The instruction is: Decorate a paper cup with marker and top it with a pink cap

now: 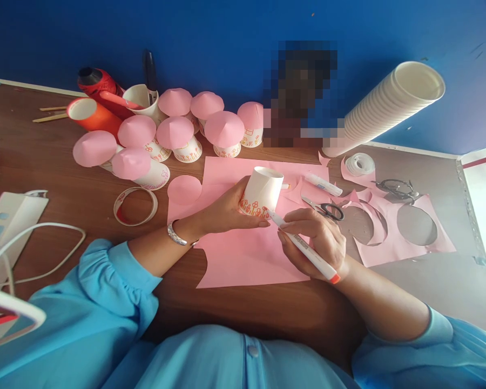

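My left hand [227, 208] is wrapped round a white paper cup [263, 186], tilted over the pink paper sheet [243, 259]. Orange and red flowers are drawn along the cup's lower edge. In my right hand [316, 237] is a white marker pen [308, 251] with an orange end, and its tip touches the cup near those flowers. Scissors [328, 210] with dark handles lie just behind my right hand, near a capped white marker [323, 185]. A pink paper circle [184, 190] rests left of the cup.
Several decorated cups with pink cone roofs [176, 132] stand at the back left, beside an orange cup [93, 116]. A tall stack of paper cups [384, 108] leans at the back right. Cut pink paper scraps [392, 248], a tape roll [359, 163] and a power strip [4, 227] lie around.
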A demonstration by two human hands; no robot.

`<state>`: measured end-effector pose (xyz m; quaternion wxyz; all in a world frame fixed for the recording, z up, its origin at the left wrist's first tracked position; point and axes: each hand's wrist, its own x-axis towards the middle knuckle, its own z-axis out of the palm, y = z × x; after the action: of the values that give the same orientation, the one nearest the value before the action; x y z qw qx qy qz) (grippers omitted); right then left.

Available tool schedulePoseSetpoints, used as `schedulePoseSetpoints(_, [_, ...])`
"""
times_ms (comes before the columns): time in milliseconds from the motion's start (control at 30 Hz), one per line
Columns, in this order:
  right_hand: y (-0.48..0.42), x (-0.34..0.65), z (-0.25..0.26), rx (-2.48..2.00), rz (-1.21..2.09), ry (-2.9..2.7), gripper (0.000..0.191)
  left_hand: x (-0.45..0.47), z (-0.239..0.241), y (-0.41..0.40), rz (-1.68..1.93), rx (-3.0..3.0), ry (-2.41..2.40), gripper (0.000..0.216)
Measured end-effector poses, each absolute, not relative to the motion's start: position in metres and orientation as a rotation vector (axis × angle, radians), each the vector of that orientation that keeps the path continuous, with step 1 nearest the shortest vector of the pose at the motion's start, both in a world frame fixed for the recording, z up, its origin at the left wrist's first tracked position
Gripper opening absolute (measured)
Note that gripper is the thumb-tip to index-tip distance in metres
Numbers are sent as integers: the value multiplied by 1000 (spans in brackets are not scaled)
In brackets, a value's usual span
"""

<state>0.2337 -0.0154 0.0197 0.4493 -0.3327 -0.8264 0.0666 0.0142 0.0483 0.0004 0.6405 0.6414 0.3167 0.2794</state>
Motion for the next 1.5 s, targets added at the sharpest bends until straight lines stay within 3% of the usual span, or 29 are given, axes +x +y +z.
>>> schedulePoseSetpoints(733, [-18, 234, 20, -865, 166, -2024, 25, 15, 1, 47, 654, 1411, 702, 67])
schedulePoseSetpoints(1100, [-15, 233, 20, -836, 154, -2031, 18, 15, 1, 47, 646, 1416, 742, 66])
schedulePoseSetpoints(1500, [-16, 234, 23, -829, 161, -2056, 25, 14, -1, 48, 652, 1385, 697, 68])
